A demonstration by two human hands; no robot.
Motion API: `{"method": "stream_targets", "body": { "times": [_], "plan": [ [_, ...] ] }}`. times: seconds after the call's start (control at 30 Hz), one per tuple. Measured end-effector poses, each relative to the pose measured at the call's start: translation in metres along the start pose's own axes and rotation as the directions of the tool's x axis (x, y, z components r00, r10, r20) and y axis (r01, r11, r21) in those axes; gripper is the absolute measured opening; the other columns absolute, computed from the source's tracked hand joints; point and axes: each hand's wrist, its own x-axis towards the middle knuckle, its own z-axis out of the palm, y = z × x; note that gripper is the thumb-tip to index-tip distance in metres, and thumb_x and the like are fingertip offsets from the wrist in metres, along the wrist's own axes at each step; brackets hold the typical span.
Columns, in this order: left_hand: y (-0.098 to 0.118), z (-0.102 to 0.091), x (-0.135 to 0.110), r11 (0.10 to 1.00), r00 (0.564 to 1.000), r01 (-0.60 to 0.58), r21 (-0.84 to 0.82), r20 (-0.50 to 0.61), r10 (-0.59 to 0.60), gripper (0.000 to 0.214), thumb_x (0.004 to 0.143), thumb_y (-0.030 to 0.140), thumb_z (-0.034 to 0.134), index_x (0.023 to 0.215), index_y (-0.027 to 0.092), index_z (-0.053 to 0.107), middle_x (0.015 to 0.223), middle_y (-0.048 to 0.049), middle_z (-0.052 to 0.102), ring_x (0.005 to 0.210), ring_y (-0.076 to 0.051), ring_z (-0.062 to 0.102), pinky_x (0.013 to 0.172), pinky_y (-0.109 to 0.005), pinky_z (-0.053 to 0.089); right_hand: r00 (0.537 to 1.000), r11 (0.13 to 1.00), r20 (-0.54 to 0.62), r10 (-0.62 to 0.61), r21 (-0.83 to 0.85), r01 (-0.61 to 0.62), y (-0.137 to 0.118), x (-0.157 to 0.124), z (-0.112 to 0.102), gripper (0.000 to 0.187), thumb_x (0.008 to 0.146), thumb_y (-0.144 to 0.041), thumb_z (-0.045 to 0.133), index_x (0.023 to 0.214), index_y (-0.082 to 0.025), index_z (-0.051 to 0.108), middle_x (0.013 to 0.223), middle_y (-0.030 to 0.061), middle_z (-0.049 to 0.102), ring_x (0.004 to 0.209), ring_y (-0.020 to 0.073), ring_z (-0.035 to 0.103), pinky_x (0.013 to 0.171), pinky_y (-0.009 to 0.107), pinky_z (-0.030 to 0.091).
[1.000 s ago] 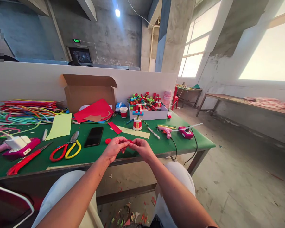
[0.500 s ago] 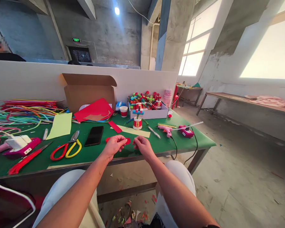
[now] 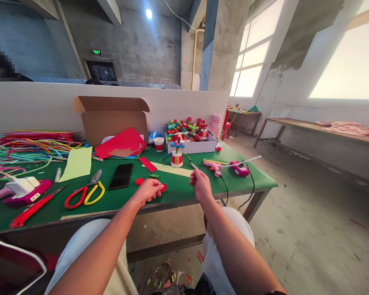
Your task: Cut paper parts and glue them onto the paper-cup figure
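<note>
My left hand [image 3: 149,191] pinches a small red paper disc [image 3: 164,187] above the table's front edge. My right hand [image 3: 201,185] is farther right, fingers closed on a white pen [image 3: 192,165]; just one end of the pen shows past the fingertips. Beyond the hands stands a paper-cup figure [image 3: 176,159] with a red band, a blue crosspiece and dark coiled arms. Another red disc [image 3: 139,181] and a green paper scrap [image 3: 154,176] lie by my left hand. A red paper strip [image 3: 148,164] and a pale paper strip [image 3: 172,168] lie behind.
A pink glue gun [image 3: 213,167] and a purple power strip [image 3: 240,169] with cords lie right. Leftward are a black phone [image 3: 121,176], pliers-like cutters [image 3: 85,192], red-handled scissors [image 3: 33,209] and pipe cleaners [image 3: 33,143]. A box of figures [image 3: 192,145] stands behind.
My right hand has moved right, away from my left, and closed on the pen that lay on the table. My left hand stays with the disc; the other disc and green scrap show more.
</note>
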Motion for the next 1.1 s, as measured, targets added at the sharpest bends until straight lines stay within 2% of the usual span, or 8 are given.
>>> {"method": "stream_targets", "body": {
  "times": [0.17,0.33,0.43,0.53,0.67,0.87,1.0,1.1],
  "plan": [
    [0.001,0.002,-0.001,0.999,1.000,-0.004,0.032,-0.027,0.004,0.035,0.059,0.044,0.079,0.058,0.018,0.056,0.044,0.0028,0.055,0.033,-0.007,0.037,0.032,-0.018,0.017,0.999,0.999,0.040,0.020,-0.034,-0.018,-0.003,-0.005,0.003,0.028,0.057,-0.039,0.081,0.071,-0.019,0.068,0.064,-0.0008,0.063,0.049,0.0062,0.044,0.050,0.024,0.041],
    [0.000,0.003,0.000,0.997,1.000,-0.002,0.073,-0.024,0.004,0.035,0.061,0.043,0.078,0.056,0.018,0.054,0.043,0.0025,0.054,0.032,-0.006,0.036,0.032,-0.018,0.015,0.996,0.991,0.092,0.003,-0.134,0.009,-0.002,-0.006,0.006,0.034,0.060,-0.049,0.078,0.060,-0.018,0.064,0.057,-0.0002,0.060,0.050,0.0079,0.047,0.051,0.024,0.040],
    [0.003,0.004,-0.001,0.997,0.997,-0.076,0.015,-0.030,0.077,0.038,0.063,0.049,0.076,0.061,0.017,0.057,0.044,0.0034,0.053,0.033,-0.005,0.036,0.033,-0.017,0.016,0.987,0.973,0.158,-0.014,-0.225,0.050,0.001,-0.009,0.010,0.035,0.062,-0.050,0.077,0.070,-0.019,0.065,0.065,-0.0007,0.064,0.052,0.0075,0.048,0.054,0.024,0.041],
    [0.007,0.004,-0.005,0.988,0.990,-0.140,-0.068,0.005,0.141,0.043,0.061,0.056,0.073,0.067,0.017,0.058,0.048,0.0041,0.054,0.036,-0.005,0.037,0.033,-0.017,0.019,0.954,0.941,0.290,0.077,-0.337,0.026,0.007,-0.016,0.015,0.039,0.061,-0.050,0.078,0.082,-0.019,0.066,0.076,-0.0007,0.068,0.054,0.0072,0.051,0.057,0.024,0.042],
    [0.009,0.007,-0.009,0.987,0.989,-0.126,-0.095,0.063,0.132,0.045,0.058,0.057,0.073,0.068,0.016,0.058,0.048,0.0047,0.053,0.037,-0.005,0.039,0.034,-0.017,0.023,0.899,0.898,0.402,0.172,-0.439,0.025,0.015,-0.022,0.020,0.039,0.059,-0.049,0.079,0.071,-0.017,0.062,0.064,-0.0030,0.061,0.054,0.0072,0.049,0.055,0.023,0.037],
    [0.008,0.010,-0.008,0.984,0.988,-0.133,-0.119,0.060,0.141,0.036,0.065,0.048,0.072,0.069,0.016,0.057,0.048,0.0049,0.053,0.036,-0.005,0.038,0.033,-0.017,0.022,0.897,0.868,0.391,0.203,-0.497,0.020,0.021,-0.018,0.021,0.037,0.056,-0.046,0.079,0.065,-0.017,0.059,0.054,-0.0049,0.056,0.052,0.0080,0.047,0.053,0.023,0.033],
    [0.009,0.008,-0.009,0.975,0.987,-0.149,-0.166,0.039,0.157,0.034,0.064,0.044,0.074,0.071,0.016,0.058,0.052,0.0043,0.056,0.039,-0.005,0.041,0.033,-0.016,0.025,0.907,0.869,0.374,0.194,-0.494,0.018,0.021,-0.016,0.022,0.037,0.055,-0.044,0.080,0.063,-0.017,0.057,0.052,-0.0060,0.054,0.050,0.0074,0.046,0.053,0.023,0.032],
    [0.012,0.005,-0.012,0.970,0.985,-0.146,-0.197,0.057,0.160,0.035,0.062,0.043,0.076,0.070,0.015,0.058,0.052,0.0038,0.055,0.040,-0.005,0.042,0.034,-0.016,0.026,0.885,0.887,0.416,0.210,-0.462,0.007,0.020,-0.018,0.022,0.037,0.055,-0.044,0.082,0.064,-0.016,0.058,0.054,-0.0055,0.056,0.051,0.0070,0.047,0.054,0.023,0.033]
  ]
}}
